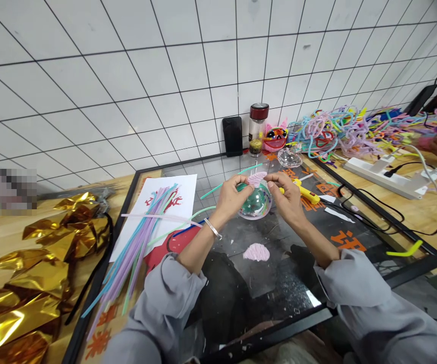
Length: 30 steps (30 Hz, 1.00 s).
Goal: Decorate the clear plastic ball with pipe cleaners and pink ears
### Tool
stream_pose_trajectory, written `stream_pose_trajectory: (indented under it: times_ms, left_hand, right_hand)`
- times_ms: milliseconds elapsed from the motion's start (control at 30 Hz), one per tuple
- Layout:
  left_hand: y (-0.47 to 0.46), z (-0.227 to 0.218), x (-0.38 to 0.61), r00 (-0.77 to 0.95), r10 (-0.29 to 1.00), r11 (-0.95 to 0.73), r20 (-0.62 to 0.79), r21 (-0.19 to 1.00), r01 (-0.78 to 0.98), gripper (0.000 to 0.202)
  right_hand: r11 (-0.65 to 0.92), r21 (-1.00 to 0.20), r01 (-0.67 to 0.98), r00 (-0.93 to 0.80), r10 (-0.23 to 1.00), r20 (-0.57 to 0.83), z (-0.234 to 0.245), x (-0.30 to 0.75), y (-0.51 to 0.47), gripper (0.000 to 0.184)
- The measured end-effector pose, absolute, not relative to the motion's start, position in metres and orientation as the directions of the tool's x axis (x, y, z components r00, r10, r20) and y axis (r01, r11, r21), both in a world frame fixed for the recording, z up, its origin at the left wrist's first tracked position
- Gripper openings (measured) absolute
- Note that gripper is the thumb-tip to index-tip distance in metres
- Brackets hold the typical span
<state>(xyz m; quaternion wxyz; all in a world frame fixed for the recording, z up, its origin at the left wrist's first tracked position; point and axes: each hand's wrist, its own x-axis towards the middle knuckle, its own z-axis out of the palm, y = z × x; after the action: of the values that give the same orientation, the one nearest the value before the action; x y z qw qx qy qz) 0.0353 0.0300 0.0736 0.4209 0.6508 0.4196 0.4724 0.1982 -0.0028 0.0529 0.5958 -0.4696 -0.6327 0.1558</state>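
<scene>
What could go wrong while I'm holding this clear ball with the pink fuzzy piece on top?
The clear ball is smooth and round, held only between your left hand and right hand above the glass sheet; it might slip and roll away. The pink fuzzy piece perches on its curved top and could slide off. The yellow glue gun lies beside your right hand; if hot, it may burn you.

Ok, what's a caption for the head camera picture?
Left hand and right hand hold a pink fuzzy piece atop a clear ball.

Two pink pieces (257, 178) (256, 252), one clear ball (255, 206)
</scene>
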Motion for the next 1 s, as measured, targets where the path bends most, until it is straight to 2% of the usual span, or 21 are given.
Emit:
stream_pose_trajectory:
  times_ms: [100, 333, 633, 1000]
  left_hand:
    - [0.030, 0.073, 0.035, 0.207, 0.942, -0.298, 0.264, 0.943, 0.151, 0.003]
    - [0.030, 0.075, 0.035, 0.209, 0.942, -0.300, 0.263, 0.939, 0.170, 0.004]
    - [0.029, 0.075, 0.034, 0.199, 0.949, -0.282, 0.243, 0.938, 0.201, 0.004]
    - [0.031, 0.072, 0.035, 0.195, 0.948, -0.290, 0.251, 0.935, 0.206, 0.003]
  right_hand:
    - [0.531, -0.709, 0.464, 0.113, 0.759, 0.642, 0.055, 0.196, -0.006, 0.018]
    - [0.515, -0.733, 0.445, 0.075, 0.794, 0.603, 0.049, 0.196, -0.003, 0.018]
    - [0.496, -0.822, 0.279, 0.076, 0.842, 0.534, 0.046, 0.212, 0.004, 0.019]
    - [0.552, -0.773, 0.313, 0.002, 0.813, 0.582, 0.050, 0.212, -0.004, 0.028]
